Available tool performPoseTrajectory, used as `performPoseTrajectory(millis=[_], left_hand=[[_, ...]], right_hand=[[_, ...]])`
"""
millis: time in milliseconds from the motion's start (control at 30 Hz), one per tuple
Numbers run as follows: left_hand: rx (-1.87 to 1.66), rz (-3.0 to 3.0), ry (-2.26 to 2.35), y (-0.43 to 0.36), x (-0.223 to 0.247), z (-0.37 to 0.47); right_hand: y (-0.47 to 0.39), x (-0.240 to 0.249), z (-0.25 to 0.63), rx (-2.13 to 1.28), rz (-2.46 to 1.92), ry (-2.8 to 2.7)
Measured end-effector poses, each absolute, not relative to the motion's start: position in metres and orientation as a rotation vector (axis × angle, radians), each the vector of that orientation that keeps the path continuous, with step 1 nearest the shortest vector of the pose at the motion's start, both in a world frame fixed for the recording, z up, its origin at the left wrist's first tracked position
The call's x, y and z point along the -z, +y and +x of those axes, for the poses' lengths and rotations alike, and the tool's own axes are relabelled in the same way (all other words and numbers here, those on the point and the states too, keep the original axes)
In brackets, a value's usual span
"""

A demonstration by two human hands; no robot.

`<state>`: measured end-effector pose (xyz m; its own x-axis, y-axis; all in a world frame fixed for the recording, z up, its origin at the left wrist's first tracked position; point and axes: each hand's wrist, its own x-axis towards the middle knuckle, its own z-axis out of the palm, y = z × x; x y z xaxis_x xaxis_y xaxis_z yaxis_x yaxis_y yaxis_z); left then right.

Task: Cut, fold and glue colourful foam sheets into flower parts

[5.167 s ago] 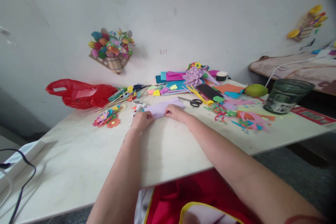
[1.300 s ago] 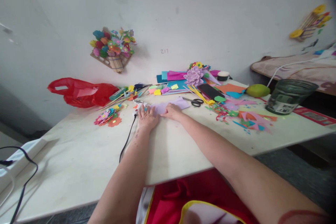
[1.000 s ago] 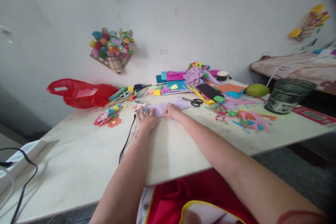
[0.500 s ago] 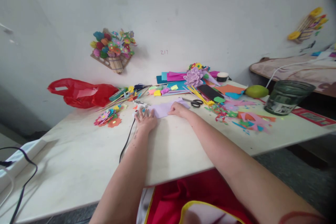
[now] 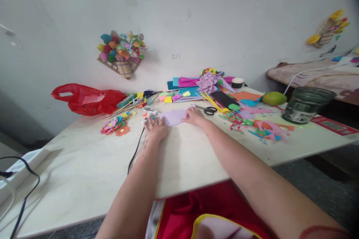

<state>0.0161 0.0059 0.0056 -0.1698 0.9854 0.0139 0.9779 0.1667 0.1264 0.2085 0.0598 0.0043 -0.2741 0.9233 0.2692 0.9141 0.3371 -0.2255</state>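
Note:
A pale purple sheet (image 5: 174,117) lies flat on the white table (image 5: 185,157), between and partly under both hands. My left hand (image 5: 156,129) rests with its fingers spread at the sheet's left end, holding nothing. On the right part of the sheet is my right hand (image 5: 194,116), its fingers bent and pressed together at the sheet; whether they pinch it is too small to tell. Black-handled scissors (image 5: 209,110) lie just beyond my right hand. A small white item (image 5: 152,112) sits at the tips of my left fingers, partly hidden.
Left are a red plastic bag (image 5: 89,101), foam flowers (image 5: 115,124) and a power strip (image 5: 25,170). Behind lie coloured sheets (image 5: 188,81) and a phone (image 5: 224,99). At right are scraps (image 5: 269,129), a green mango (image 5: 274,98) and a jar (image 5: 307,105).
My right hand has shifted slightly to the right along the purple sheet, and its fingers look a little less tightly curled. My left hand has stayed in place.

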Motion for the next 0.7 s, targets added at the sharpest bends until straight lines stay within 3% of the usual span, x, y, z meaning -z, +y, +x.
performPoseTrajectory(millis=[167, 367, 700], left_hand=[[-0.230, 2.266, 2.306, 0.002, -0.007, 0.014], [-0.292, 2.868, 1.792, -0.012, -0.015, 0.038], [-0.111, 2.568, 1.806, -0.016, -0.002, 0.061]], right_hand=[[0.058, -0.004, 0.208, -0.062, -1.618, -2.273], [0.060, -0.003, 0.205, -0.046, -1.657, -2.262], [0.063, 0.000, 0.205, -0.030, -1.641, -2.259]])
